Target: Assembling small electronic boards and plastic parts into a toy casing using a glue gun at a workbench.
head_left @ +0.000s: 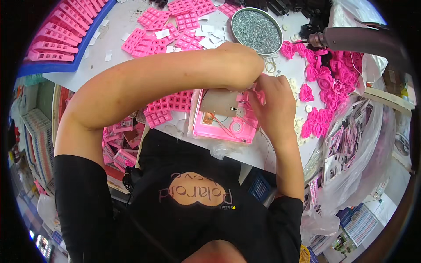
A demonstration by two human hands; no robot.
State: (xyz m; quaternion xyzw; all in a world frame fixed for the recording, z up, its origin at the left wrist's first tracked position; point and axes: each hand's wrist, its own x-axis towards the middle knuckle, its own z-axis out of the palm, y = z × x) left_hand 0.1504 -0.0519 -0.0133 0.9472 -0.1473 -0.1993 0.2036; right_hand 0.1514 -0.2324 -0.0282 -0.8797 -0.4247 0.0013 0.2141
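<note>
Casing (222,126): pink, bodyward of left hand (242,63) and right hand (277,101), long axis seemingly sideways
Far right corner: both hands meet here
Grip: left's fingers hidden, right's curled; can't tell what's held

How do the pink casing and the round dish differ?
The casing is pink and angular; the dish is pale-rimmed and round. The casing holds a grey-brown panel; the dish holds heaped small metal pieces. The casing lies lower in view than the dish. Both sit on the white table.
</note>
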